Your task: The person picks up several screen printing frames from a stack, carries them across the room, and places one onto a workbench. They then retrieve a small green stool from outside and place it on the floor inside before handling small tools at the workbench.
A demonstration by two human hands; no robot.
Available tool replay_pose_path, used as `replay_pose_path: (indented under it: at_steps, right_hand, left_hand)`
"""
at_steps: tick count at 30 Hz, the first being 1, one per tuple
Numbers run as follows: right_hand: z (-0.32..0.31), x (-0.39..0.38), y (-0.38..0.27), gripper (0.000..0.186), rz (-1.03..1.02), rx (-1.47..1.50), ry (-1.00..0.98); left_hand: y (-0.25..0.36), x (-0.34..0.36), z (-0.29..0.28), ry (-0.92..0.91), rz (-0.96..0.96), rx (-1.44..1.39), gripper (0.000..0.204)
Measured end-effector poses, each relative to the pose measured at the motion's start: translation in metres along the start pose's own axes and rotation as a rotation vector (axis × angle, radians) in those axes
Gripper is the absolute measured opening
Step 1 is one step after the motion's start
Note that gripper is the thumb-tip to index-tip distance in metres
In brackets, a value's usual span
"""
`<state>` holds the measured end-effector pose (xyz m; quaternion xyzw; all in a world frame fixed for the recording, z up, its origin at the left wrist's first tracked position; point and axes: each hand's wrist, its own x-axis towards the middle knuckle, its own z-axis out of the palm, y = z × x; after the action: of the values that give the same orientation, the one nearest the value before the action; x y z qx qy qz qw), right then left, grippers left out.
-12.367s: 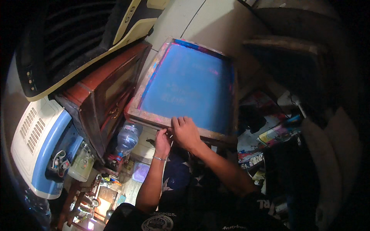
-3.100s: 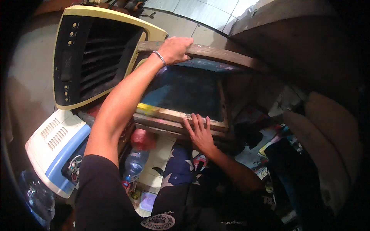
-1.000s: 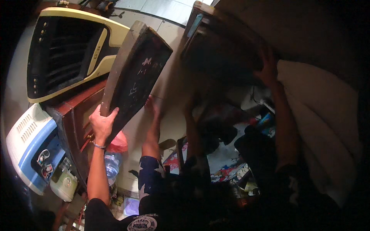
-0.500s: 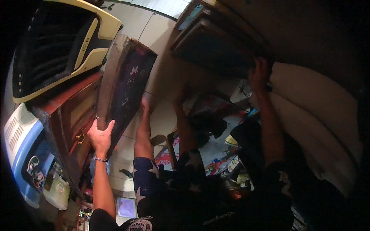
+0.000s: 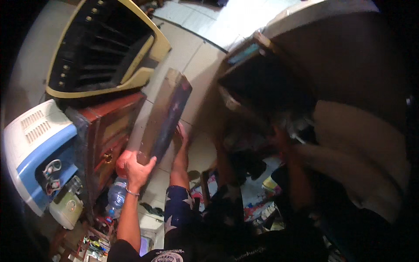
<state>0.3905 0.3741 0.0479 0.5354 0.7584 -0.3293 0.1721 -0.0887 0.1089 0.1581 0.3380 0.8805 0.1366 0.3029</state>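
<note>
My left hand point(image 5: 136, 168) is closed round the near end of a thick wooden panel point(image 5: 165, 109), its thumb on the right side. The panel has a brown edge and a darker face with reddish-blue marks, and it slants away from me over the tiles. In deep shadow on the right, my right hand point(image 5: 280, 134) is blurred, below a dark open-fronted piece of furniture point(image 5: 266, 83). Its fingers cannot be made out, nor whether they touch anything. My bare legs point(image 5: 179, 161) lie between the two arms.
Left of the panel stands a reddish-brown cabinet point(image 5: 120, 126) with a black, yellow-framed appliance point(image 5: 104, 52) on it. Nearer are a blue-and-white appliance point(image 5: 43, 139), a pale green container point(image 5: 67, 209) and a clear plastic bottle point(image 5: 117, 194). Beige cloth point(image 5: 349, 131) hangs at right.
The view has shifted, so most things sit lower and further right. The panel has turned to show more edge and less dark face. My right hand has come down from the dark furniture.
</note>
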Motion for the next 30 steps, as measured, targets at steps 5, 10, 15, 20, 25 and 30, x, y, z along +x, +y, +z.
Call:
replay_pose_path:
  at_steps: [5,10,15,20,25,30]
  right_hand:
    - [-0.031,-0.037,-0.127,0.057,0.175,0.164,0.007]
    - [-0.037,-0.045,-0.161,0.061,0.063,0.233,0.263]
    - [-0.064,-0.042,-0.197,0.058,0.001,0.250,0.455]
    - [-0.122,-0.017,-0.245,0.040,0.047,0.744,0.555]
    - [-0.206,0.019,-0.313,0.037,0.245,0.947,0.665]
    - [-0.240,0.106,-0.328,0.036,0.287,1.041,0.829]
  left_hand:
    - [0.023,-0.030,-0.072,-0.028,-0.017,-0.055,0.056]
    - [0.047,-0.053,-0.128,-0.001,0.046,-0.003,0.058]
    - [0.065,-0.062,-0.171,0.017,0.060,-0.045,0.050]
    - [0.115,-0.043,-0.217,0.058,0.108,-0.152,0.057]
    - [0.184,0.015,-0.239,0.009,0.156,-0.151,0.050]
    - [0.280,0.078,-0.268,0.008,0.164,-0.140,0.037]
